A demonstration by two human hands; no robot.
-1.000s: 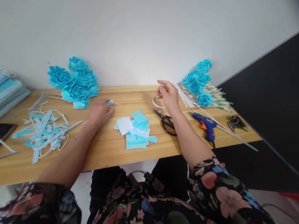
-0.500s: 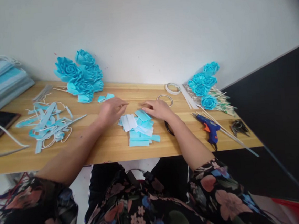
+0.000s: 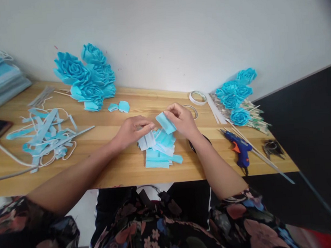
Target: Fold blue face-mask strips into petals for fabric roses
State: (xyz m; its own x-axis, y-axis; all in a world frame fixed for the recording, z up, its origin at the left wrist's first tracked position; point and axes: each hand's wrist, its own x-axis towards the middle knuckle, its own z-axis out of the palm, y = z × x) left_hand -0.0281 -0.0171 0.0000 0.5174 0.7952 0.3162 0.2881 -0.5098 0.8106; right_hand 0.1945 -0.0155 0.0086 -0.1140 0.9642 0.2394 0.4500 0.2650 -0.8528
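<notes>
Wooden tabletop (image 3: 114, 170): right hand (image 3: 182, 120) pinched a light, limp blue square (image 3: 165, 122) by its edge; left hand (image 3: 131, 131) gripped the pale piece (image 3: 146, 140).

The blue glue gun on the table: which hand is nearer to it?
Right. The right hand is to the left of the glue gun, holding a blue piece; the left hand is farther left.

Table (image 3: 123, 173) against wall (image 3: 158, 33). Squares pile (image 3: 160, 151) at front centre, both hands on it. Strips (image 3: 44, 133) lie left, flowers (image 3: 87, 78) behind them. Right of pile: scissors (image 3: 197, 146), glue gun (image 3: 240, 150), sticks (image 3: 259, 156); tape rolls (image 3: 197, 97) behind
</notes>
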